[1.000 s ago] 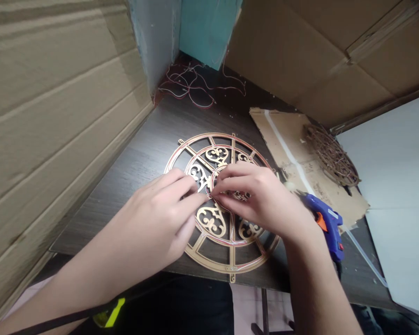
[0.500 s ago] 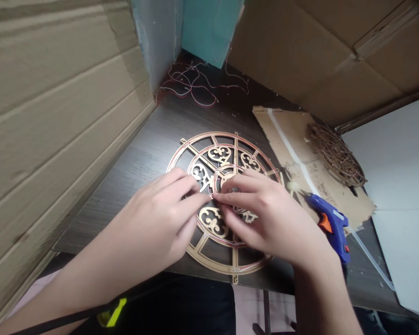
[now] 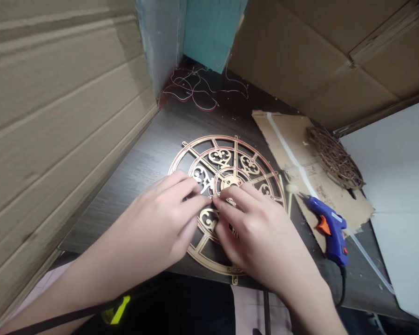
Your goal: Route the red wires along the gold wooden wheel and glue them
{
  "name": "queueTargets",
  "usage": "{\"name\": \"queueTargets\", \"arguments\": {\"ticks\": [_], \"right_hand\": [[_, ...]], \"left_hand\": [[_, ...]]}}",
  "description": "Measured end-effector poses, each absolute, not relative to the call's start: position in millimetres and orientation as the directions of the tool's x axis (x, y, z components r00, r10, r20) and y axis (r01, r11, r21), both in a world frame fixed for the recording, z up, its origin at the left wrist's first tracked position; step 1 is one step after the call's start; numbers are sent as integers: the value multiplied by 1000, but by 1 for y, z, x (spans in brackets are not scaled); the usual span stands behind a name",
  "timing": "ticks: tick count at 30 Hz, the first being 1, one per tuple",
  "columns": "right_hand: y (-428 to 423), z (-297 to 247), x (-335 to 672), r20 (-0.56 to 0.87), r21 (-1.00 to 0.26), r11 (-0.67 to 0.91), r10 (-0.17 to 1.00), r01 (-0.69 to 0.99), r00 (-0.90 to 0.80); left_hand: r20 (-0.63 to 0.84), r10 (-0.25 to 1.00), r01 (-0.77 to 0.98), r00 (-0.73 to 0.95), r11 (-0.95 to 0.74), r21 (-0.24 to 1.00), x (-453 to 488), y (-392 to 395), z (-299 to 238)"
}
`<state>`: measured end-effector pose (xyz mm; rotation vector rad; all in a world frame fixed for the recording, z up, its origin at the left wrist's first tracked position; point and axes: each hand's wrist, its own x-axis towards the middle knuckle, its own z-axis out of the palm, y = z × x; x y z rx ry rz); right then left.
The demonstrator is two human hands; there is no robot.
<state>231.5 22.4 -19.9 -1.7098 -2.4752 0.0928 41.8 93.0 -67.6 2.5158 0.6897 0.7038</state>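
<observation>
A round, gold-coloured openwork frame (image 3: 203, 245) with scroll cut-outs lies flat on the dark table. Thin red and white wire (image 3: 194, 163) runs along its rings and spokes. My left hand (image 3: 176, 216) is closed over the left of the frame, its index fingertip and thumb at the inner ring, where the wire passes. Facing it, my right hand (image 3: 253, 221) pinches at the same spot, fingertips almost touching those of the left. The bit of wire between the fingertips is mostly covered. The right hand hides the frame's lower right part.
A blue glue gun (image 3: 330, 228) with an orange trigger lies to the right, partly on a cardboard sheet (image 3: 282, 128). A darker round frame (image 3: 335, 156) rests farther back on that cardboard. Loose wires (image 3: 202, 95) tangle at the table's back corner. A cardboard wall (image 3: 73, 116) stands left.
My right hand has turned and shifted slightly down and left, uncovering more of the frame's centre and right side. My left hand stays nearly in place. The view has shifted slightly.
</observation>
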Motion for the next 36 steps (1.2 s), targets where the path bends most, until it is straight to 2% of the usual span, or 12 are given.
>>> {"name": "queueTargets", "arguments": {"ticks": [4, 8, 10, 15, 18, 23, 27, 31, 36], "right_hand": [[19, -23, 235, 82, -277, 278, 960, 920, -266], [15, -24, 238, 84, -347, 236, 972, 908, -221], [14, -25, 237, 92, -341, 235, 972, 910, -216], [13, -27, 229, 127, -202, 295, 953, 934, -273], [14, -29, 225, 151, -171, 314, 945, 934, -290], [10, -33, 220, 173, -246, 321, 943, 914, -285], [-2, -36, 222, 280, -361, 267, 945, 893, -169], [-8, -33, 233, 384, -358, 210, 921, 910, -62], [7, -24, 244, 276, -411, 135, 961, 902, -18]], "left_hand": [[351, 567, 350, 746, -781, 517, 42, 92, -68], [356, 563, 342, 746, -782, 521, 43, 92, -69], [355, 565, 343, 745, -781, 523, 43, 92, -69], [387, 557, 307, 735, -781, 543, 42, 93, -68], [434, 552, 273, 712, -787, 553, 41, 94, -68], [440, 562, 286, 700, -786, 548, 40, 93, -69], [389, 582, 310, 714, -762, 569, 40, 91, -68], [359, 593, 340, 721, -754, 563, 42, 91, -66], [324, 580, 369, 747, -768, 523, 44, 92, -64]]}}
